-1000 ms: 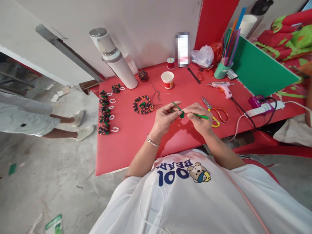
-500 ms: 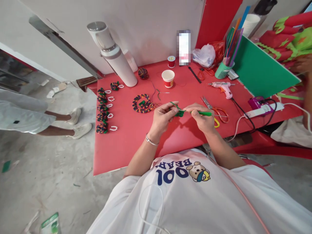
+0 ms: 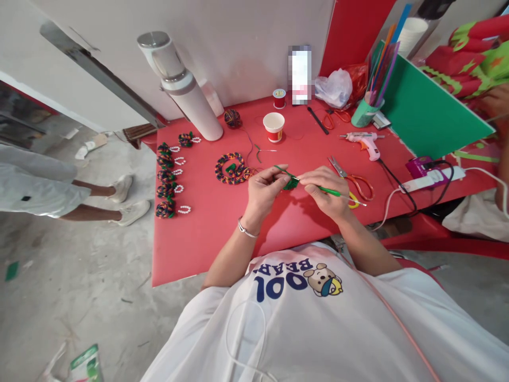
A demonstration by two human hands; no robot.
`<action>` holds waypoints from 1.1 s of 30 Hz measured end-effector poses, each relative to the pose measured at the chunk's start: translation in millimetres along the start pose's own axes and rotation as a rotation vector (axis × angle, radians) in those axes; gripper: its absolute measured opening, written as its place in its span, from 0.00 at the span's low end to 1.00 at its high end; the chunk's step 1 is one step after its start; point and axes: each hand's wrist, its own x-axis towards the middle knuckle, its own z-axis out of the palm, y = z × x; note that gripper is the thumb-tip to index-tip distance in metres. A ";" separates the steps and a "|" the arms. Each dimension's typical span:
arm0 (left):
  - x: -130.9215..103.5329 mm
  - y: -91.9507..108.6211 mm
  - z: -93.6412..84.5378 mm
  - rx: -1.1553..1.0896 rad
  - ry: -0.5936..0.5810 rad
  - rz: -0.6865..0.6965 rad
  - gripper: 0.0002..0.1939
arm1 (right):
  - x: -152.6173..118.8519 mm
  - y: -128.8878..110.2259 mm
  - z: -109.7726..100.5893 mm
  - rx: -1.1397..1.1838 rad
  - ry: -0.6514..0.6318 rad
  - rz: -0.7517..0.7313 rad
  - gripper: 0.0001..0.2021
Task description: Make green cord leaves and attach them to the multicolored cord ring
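Between thumb and fingers, my left hand [image 3: 263,192] pinches a small piece of green crochet [image 3: 291,183], with green yarn running over its fingers. My right hand [image 3: 326,192] holds a crochet hook with a green handle [image 3: 330,191], its metal tip at the green piece. Left of my hands, a coiled multicoloured braid [image 3: 220,172] lies on the red table [image 3: 199,239]. Beyond my hands are a needle with green thread [image 3: 267,150] and a paper cup [image 3: 274,127].
Several yarn flowers [image 3: 165,208] with white bead loops line the left edge. A tall flask [image 3: 194,103] and yarn ball [image 3: 233,119] stand behind. To the right lie scissors [image 3: 360,183], a glue gun [image 3: 368,142] and a power strip [image 3: 431,180]. A person's legs [image 3: 91,201] are at left.
The hook's handle has tilted, its rear end now lower and nearer me. My right hand has turned slightly, and the view has shifted a little.
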 end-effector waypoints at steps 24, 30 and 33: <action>-0.9 13.7 -8.8 -0.355 -0.170 -0.485 0.22 | 16.9 18.1 -14.6 0.092 -0.196 -0.249 0.12; -2.3 10.4 -7.0 -0.222 -0.094 -0.332 0.22 | 24.6 15.5 -24.4 0.104 -0.305 -0.182 0.09; -1.4 10.0 -8.0 -0.206 -0.107 -0.322 0.21 | 26.6 16.6 -25.7 0.161 -0.328 -0.128 0.09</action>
